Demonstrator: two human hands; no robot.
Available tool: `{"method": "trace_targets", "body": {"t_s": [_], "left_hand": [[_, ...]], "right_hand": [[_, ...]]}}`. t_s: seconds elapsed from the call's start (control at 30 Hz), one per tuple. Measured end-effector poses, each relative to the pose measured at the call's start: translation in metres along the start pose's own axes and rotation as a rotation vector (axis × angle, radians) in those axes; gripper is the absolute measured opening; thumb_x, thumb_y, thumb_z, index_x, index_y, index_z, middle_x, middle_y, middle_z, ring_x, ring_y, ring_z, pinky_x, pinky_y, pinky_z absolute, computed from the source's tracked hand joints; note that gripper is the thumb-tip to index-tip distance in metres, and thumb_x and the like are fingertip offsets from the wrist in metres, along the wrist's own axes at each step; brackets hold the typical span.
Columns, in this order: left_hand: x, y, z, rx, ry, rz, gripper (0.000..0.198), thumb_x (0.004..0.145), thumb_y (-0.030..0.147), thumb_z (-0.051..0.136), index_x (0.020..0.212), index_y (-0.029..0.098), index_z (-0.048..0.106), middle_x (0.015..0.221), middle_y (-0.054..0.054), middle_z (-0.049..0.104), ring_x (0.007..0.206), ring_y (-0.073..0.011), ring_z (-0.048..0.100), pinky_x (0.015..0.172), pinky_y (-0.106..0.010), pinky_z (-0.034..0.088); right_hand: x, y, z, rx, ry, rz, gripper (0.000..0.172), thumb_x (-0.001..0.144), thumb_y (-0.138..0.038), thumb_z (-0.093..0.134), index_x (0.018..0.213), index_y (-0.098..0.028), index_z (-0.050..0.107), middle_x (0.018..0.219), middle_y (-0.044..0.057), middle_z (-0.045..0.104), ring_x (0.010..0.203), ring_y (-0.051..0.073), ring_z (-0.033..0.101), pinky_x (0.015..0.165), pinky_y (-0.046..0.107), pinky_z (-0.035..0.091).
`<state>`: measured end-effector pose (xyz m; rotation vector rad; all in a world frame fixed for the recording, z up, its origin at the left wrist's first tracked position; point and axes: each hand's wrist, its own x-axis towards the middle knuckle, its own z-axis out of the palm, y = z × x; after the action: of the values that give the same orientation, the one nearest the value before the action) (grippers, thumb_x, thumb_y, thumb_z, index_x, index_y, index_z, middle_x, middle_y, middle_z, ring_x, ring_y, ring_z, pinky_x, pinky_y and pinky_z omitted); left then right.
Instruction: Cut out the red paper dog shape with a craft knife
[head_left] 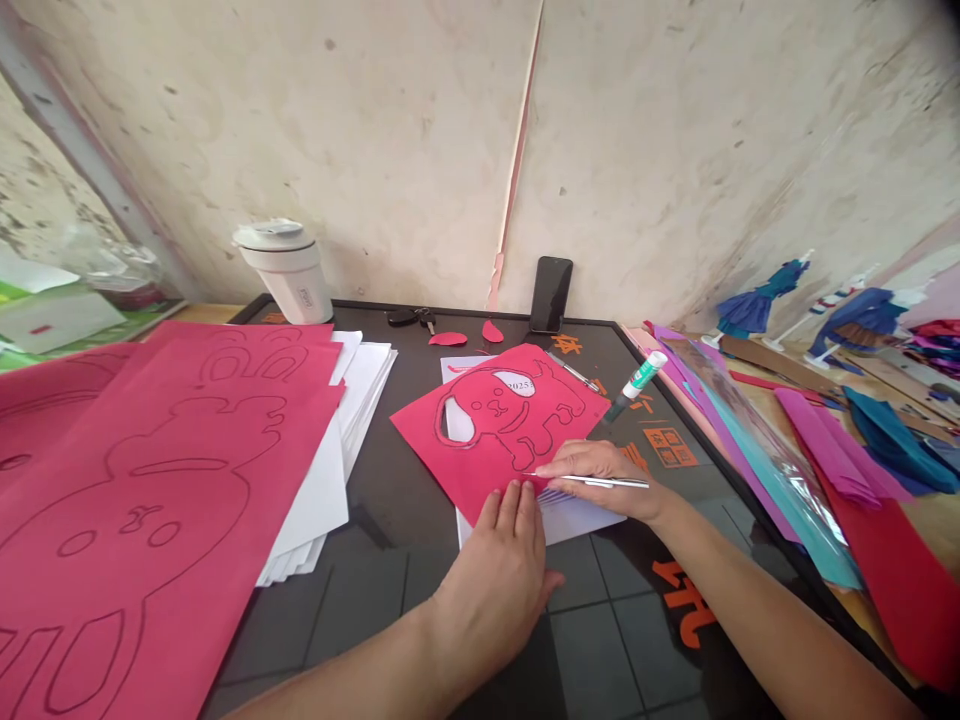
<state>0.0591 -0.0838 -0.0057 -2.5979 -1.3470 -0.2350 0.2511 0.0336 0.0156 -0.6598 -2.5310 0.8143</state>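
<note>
A red paper sheet (480,400) with a dog drawn in dark outline lies tilted on a stack of white paper (577,522). Both of the dog's ear shapes are cut out, and white shows through the holes. My left hand (504,560) rests on the sheet's near corner with its fingers stretched out flat. Pinched in my right hand (600,470) is a slim white craft knife (600,481), its thin tip touching the red paper by the dog's front leg. Two red cut-out pieces (448,339) lie farther back on the dark glass tabletop (375,600).
Large red sheets with drawn outlines (172,480) cover the left side, over white papers (322,500). Along the back stand a white cup (289,270), keys (409,317) and a phone (551,294). A green-capped marker (636,384) is right of the sheet; coloured papers (750,440) lie beyond.
</note>
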Motion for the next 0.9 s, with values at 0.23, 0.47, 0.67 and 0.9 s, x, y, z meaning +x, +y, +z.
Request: {"method": "trace_targets", "body": {"t_s": [0.23, 0.47, 0.67, 0.9], "left_hand": [[0.000, -0.001, 0.003, -0.008, -0.020, 0.008, 0.062, 0.098, 0.050, 0.048, 0.131, -0.001, 0.059, 0.137, -0.027, 0.055, 0.127, -0.0370, 0.054, 0.099, -0.046, 0.044], [-0.002, 0.000, -0.003, -0.016, 0.006, -0.006, 0.059, 0.098, 0.049, 0.049, 0.133, 0.002, 0.058, 0.131, -0.028, 0.059, 0.120, -0.0383, 0.058, 0.100, -0.052, 0.041], [0.000, 0.003, -0.009, -0.007, -0.077, -0.115, 0.063, 0.093, 0.056, 0.055, 0.128, 0.004, 0.063, 0.126, -0.023, 0.062, 0.118, -0.0423, 0.056, 0.091, -0.051, 0.048], [-0.007, 0.008, -0.003, 0.082, -0.073, -0.177, 0.069, 0.093, 0.059, 0.052, 0.133, 0.004, 0.060, 0.136, -0.029, 0.056, 0.121, -0.0440, 0.054, 0.096, -0.056, 0.041]], "right_hand": [[0.000, 0.000, -0.002, 0.021, -0.007, 0.013, 0.029, 0.097, -0.037, 0.055, 0.113, -0.022, 0.075, 0.094, 0.007, 0.076, 0.086, 0.018, 0.069, 0.079, 0.032, 0.056], [-0.002, -0.007, 0.001, 0.099, 0.220, 0.278, 0.028, 0.090, -0.044, 0.064, 0.106, -0.024, 0.076, 0.099, 0.005, 0.078, 0.089, 0.021, 0.073, 0.080, 0.033, 0.060], [-0.003, -0.003, 0.008, -0.397, 0.194, 0.056, 0.029, 0.097, -0.034, 0.056, 0.120, -0.024, 0.069, 0.117, 0.009, 0.074, 0.111, 0.028, 0.068, 0.099, 0.049, 0.051], [-0.004, -0.015, 0.009, -0.629, 0.137, -0.021, 0.026, 0.098, -0.027, 0.054, 0.115, -0.019, 0.071, 0.107, 0.013, 0.076, 0.096, 0.028, 0.073, 0.090, 0.045, 0.053]]}}
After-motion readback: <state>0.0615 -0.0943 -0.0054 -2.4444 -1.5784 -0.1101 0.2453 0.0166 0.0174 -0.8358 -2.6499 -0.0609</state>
